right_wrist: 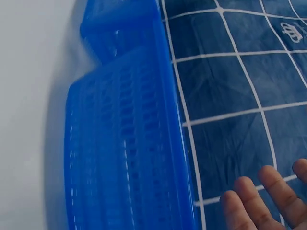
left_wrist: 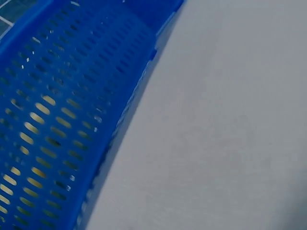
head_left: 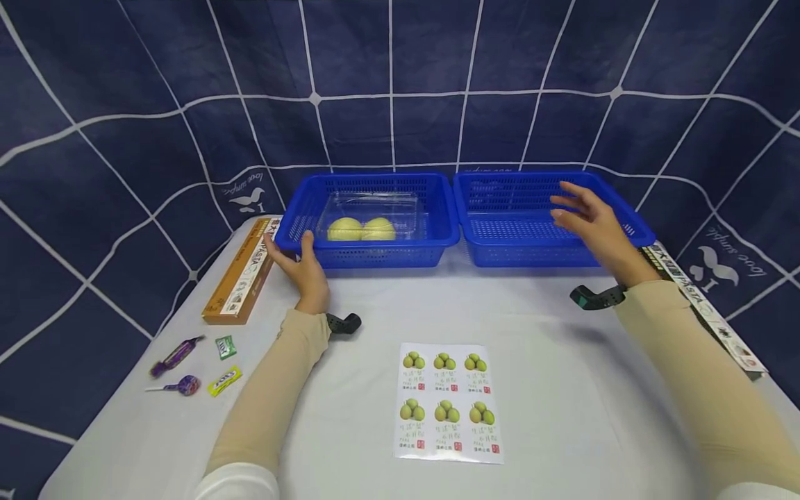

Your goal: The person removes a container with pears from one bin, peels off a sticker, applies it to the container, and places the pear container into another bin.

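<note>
My left hand (head_left: pixel 304 278) is at the front left corner of the left blue basket (head_left: pixel 381 258), thumb and fingers spread apart, holding nothing. Inside that basket sits a clear plastic box (head_left: pixel 403 208) with two round, pale yellow fruits (head_left: pixel 378 228) showing. Slots in the basket wall (left_wrist: pixel 72 115) let some yellow through in the left wrist view. My right hand (head_left: pixel 594 226) overlaps the right side of the other blue basket (head_left: pixel 531 255), its fingers loosely bent and apart with nothing between them. The right wrist view shows its fingertips (right_wrist: pixel 247 189) to one side of the basket rim.
A sheet of pear stickers (head_left: pixel 446 403) lies flat on the white table (head_left: pixel 350 417). At the left are a brown pasta box (head_left: pixel 240 271), a lollipop (head_left: pixel 187 385), a purple-wrapped candy (head_left: pixel 178 355), and green (head_left: pixel 226 347) and yellow (head_left: pixel 225 380) candies. Another pasta box (head_left: pixel 706 312) lies along the right edge.
</note>
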{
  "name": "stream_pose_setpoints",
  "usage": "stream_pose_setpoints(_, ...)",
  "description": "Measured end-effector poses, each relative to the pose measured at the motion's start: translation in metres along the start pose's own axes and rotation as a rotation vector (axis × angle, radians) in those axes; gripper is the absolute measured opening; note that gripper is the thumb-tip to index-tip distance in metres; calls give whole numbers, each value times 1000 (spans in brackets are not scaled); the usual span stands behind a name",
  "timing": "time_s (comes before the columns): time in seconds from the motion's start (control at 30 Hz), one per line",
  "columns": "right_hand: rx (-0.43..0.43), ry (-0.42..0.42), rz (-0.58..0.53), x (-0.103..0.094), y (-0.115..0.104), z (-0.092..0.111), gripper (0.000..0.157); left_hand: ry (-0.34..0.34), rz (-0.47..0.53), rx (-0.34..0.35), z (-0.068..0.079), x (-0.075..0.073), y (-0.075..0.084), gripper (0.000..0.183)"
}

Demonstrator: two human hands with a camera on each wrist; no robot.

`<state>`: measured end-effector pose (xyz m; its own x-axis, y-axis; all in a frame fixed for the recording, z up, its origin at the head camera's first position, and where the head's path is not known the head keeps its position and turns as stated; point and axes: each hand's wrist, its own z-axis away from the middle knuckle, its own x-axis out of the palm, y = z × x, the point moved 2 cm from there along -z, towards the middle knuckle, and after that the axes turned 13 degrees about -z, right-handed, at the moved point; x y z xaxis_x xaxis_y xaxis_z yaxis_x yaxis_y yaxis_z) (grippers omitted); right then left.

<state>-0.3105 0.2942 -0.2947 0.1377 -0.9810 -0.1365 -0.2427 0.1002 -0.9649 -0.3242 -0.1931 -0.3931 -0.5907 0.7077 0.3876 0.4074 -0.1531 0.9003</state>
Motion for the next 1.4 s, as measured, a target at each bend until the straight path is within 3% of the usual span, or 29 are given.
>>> stream_pose_setpoints(0.13,-7,-44,-298,16,-1,-15,64,16,12,42,0,1,-7,91)
stream_pose_setpoints(0.23,20,-62,-365,27,-2,-25,65,35,-14,86,0,1,-10,87)
stream_pose_setpoints(0.53,138,-128,-392,62,-1,-56,67,10,-39,135,2,0,-10,85)
stream_pose_setpoints(0.9,175,-190,-392,113,5,-88,62,-47,-96,169,-2,-2,-17,83)
stream_pose_setpoints(1.2,222,-128,-476,155,8,-108,55,-62,-88,178,9,-1,1,82)
stream_pose_setpoints(1.4,273,-94,-456,184,9,-120,54,-64,-98,163,15,-1,7,81)
